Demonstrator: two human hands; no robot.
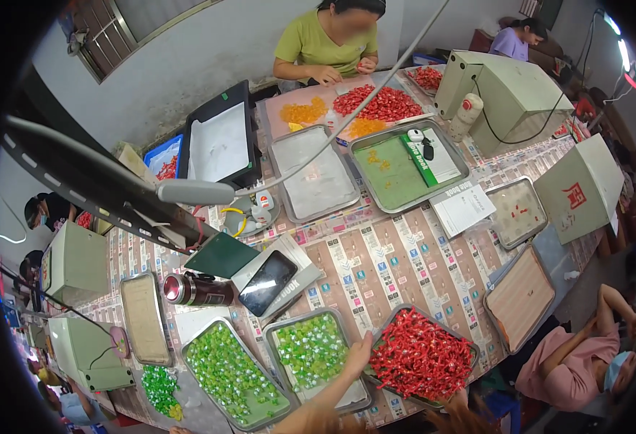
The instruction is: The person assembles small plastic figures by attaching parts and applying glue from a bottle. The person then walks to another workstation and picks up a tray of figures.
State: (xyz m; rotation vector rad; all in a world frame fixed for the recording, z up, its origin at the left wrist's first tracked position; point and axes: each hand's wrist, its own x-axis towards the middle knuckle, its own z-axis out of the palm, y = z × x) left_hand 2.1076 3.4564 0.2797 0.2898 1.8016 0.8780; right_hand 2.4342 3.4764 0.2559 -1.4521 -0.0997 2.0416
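Note:
My left hand (360, 356) reaches up from the lower edge and grips the left rim of a metal tray (472, 353). Its thumb shows on top, while the other fingers are mostly hidden. Small glossy red pieces (423, 354) are heaped in this tray. At the tray's near right corner a patch of skin shows, apparently my right hand (459, 398); brown hair hides much of it, and its fingers cannot be made out. Just left of my left hand lies a second metal tray (357, 400) with small green pieces (310, 351) on a white sheet.
Another tray of green pieces (231, 369) and a loose green pile (160, 390) lie farther left. Beyond them are a thermos flask (198, 289) and a phone (268, 283) on a box. Across the table a person (325, 43) handles red pieces; another person (571, 362) sits at right.

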